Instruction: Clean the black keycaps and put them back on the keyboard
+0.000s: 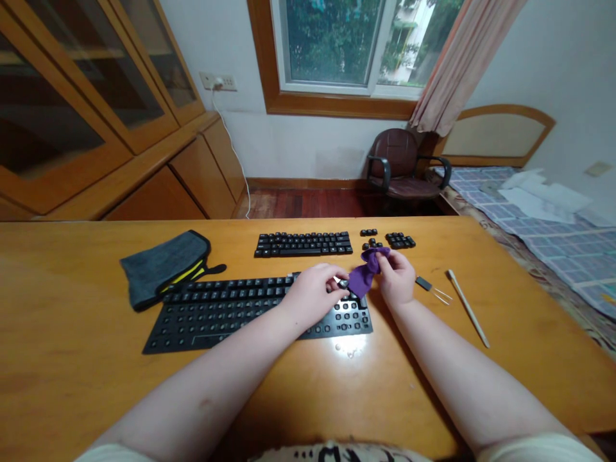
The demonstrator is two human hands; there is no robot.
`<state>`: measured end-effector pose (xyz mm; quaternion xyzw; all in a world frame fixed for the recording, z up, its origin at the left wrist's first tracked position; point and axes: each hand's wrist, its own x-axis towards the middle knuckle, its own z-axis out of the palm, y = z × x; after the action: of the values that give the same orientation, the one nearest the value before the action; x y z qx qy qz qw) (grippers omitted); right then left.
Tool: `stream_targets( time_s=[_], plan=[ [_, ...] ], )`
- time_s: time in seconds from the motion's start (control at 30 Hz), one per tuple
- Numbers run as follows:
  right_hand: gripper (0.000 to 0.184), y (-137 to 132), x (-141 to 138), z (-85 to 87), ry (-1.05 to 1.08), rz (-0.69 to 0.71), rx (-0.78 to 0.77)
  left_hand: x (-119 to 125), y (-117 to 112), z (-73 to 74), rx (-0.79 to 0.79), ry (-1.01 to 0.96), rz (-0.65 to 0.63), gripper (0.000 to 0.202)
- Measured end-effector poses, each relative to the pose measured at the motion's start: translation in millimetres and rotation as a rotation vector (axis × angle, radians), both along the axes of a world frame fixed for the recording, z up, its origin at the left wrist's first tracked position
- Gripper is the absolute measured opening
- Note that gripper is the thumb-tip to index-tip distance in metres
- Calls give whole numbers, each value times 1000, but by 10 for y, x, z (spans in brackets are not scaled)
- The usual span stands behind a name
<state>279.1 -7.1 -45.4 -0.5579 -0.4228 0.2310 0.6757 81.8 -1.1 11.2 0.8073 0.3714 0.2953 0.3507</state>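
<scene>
Nearest cam: shirt [337, 453] w/ black print, cut off at lower edge, not legible. L forearm [226, 369] runs up diagonally over keyboard [221, 319]; R forearm [462, 366] angles in from lower R. Keyboard lies in front of the person, near rows w/ bare switches. L hand [315, 292] over its R part, palm down, thumb + fingertips pinching small dark keycap [342, 283]. R hand [397, 277] beside it, fingers bent, gripping purple cloth [360, 281], which hangs twd the keycap.

Keycap legends too small to read; no brand legible.

Surface [308, 410]: glossy yellow-brown wood, bright glare by keyboard. R side: pale stick [468, 309]; dark-handled wire tool [423, 283]. L: grey cloth [163, 266], black/yellow edging, touching keyboard corner. Far edge: keycap block [303, 244], smaller group [400, 240].

Beyond: wood cabinet [183, 183] L, reddish floor [303, 202], maroon armchair [395, 160], bed [510, 192] R, window [332, 45], pink curtain [471, 58].
</scene>
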Motion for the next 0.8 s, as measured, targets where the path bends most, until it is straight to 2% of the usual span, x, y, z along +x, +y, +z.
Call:
stream_targets(
  time_s=[0.1, 0.33, 0.67, 0.8],
  plan=[
    [21, 25, 13, -54, 2, -9, 3, -25, 47, -13, 65, 110, -69, 21],
    [23, 28, 20, -42, -47, -7, -17, -48, 113, -55, 81, 272, -105, 30],
    [21, 41, 13, -38, -20, -1, -28, -75, 146, -102, 39, 350, -58, 21],
    [20, 37, 3, -18, -4, 12, -33, -33, 77, -108, 102, 426, -55, 14]
  ],
)
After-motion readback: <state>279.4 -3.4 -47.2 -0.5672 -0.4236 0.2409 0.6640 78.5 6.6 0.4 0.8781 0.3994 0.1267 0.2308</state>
